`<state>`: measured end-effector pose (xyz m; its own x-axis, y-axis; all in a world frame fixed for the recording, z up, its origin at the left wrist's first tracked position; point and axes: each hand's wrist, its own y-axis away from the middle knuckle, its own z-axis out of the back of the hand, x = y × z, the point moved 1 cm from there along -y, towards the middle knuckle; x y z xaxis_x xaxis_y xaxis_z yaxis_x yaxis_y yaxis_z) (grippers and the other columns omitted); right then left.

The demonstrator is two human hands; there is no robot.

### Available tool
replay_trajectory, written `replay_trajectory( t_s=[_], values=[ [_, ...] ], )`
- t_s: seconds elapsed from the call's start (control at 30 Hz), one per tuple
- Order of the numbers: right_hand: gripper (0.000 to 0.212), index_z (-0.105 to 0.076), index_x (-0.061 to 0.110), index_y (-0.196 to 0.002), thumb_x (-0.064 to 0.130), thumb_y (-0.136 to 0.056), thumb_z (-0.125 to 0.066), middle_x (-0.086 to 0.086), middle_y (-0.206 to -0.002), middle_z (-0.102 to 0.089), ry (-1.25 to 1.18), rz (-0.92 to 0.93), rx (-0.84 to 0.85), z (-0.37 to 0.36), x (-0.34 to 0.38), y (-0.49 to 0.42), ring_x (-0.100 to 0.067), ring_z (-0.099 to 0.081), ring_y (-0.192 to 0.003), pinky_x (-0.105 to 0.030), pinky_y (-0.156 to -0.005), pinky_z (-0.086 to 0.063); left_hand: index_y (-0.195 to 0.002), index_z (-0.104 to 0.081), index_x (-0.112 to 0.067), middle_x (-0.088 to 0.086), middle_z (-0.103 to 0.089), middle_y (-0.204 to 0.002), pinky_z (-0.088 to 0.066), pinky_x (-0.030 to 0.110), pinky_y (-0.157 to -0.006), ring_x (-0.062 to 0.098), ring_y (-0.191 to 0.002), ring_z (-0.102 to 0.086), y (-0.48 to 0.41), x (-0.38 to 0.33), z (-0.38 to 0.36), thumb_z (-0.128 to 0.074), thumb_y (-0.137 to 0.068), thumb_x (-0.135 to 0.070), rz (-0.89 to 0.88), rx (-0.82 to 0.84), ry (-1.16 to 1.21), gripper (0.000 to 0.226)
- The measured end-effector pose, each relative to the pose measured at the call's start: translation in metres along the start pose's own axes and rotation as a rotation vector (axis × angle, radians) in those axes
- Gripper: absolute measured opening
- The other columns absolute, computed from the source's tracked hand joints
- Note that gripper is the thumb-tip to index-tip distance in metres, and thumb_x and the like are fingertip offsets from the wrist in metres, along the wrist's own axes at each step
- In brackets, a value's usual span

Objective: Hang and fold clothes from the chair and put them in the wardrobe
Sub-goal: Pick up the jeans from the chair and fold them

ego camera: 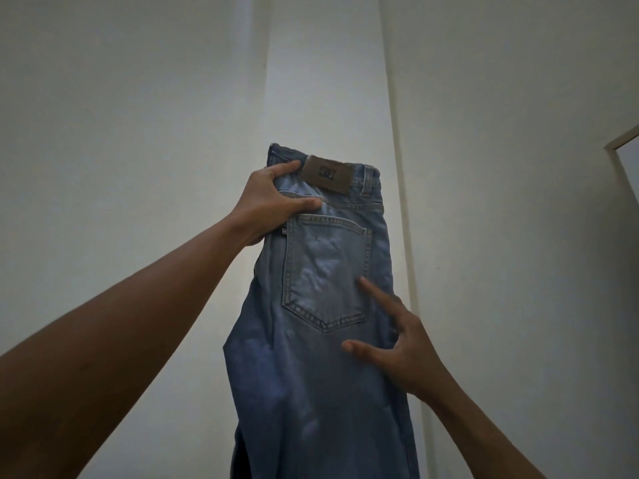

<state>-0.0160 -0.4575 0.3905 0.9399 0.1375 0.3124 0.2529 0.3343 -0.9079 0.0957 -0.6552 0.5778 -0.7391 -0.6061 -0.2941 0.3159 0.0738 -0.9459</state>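
1. The left hand (273,202) is carrying the blue jeans (321,375), gripping their waistband at 10 o'clock.
2. The jeans are hanging toward 6 o'clock.
3. The right hand (404,350) is touching them with spread fingers at 5 o'clock.

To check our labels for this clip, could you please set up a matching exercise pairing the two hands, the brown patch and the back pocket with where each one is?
Things: 1 left hand; 2 right hand; 3 brown patch; 4 back pocket.
Places: A on the waistband of the jeans; B between the two hands; C gripping the top left edge; D fingers spread by the pocket's lower right corner.
Pairs: 1-C; 2-D; 3-A; 4-B.
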Motion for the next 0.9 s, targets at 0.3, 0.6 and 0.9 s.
replay_trajectory(
  t_s=[0.3,0.6,0.9],
  values=[
    [0.107,-0.047,0.046,-0.139,0.06,-0.041,-0.09,0.022,-0.14,-0.041,0.001,-0.031,-0.092,0.005,0.016,-0.004,0.0,-0.04,-0.132,-0.027,-0.108,-0.045,-0.138,-0.056,-0.023,-0.004,-0.064,-0.119,-0.058,0.024,-0.082,0.008,-0.101,-0.067,-0.003,0.004,-0.002,-0.093,-0.059,-0.016,0.002,-0.007,-0.017,0.088],
    [0.1,-0.042,0.037,-0.146,0.044,-0.057,-0.088,0.011,-0.147,-0.039,-0.015,0.005,-0.16,0.003,0.032,-0.026,-0.006,-0.039,-0.135,-0.016,-0.104,-0.042,-0.113,-0.058,-0.022,0.002,-0.045,-0.129,-0.044,0.026,-0.096,0.016,-0.118,-0.046,-0.002,0.001,-0.007,-0.09,-0.063,-0.042,-0.105,-0.145,-0.405,0.062],
    [0.096,-0.049,0.034,-0.143,0.041,-0.056,-0.09,0.009,-0.145,-0.043,-0.23,-0.078,-0.191,0.011,0.029,-0.058,-0.015,-0.047,-0.132,-0.034,-0.1,-0.052,-0.152,-0.014,-0.048,-0.009,-0.013,-0.164,-0.032,0.056,-0.112,0.025,-0.145,-0.029,0.088,0.023,-0.009,-0.062,-0.041,-0.097,0.415,0.157,-0.086,0.13]
  ],
)
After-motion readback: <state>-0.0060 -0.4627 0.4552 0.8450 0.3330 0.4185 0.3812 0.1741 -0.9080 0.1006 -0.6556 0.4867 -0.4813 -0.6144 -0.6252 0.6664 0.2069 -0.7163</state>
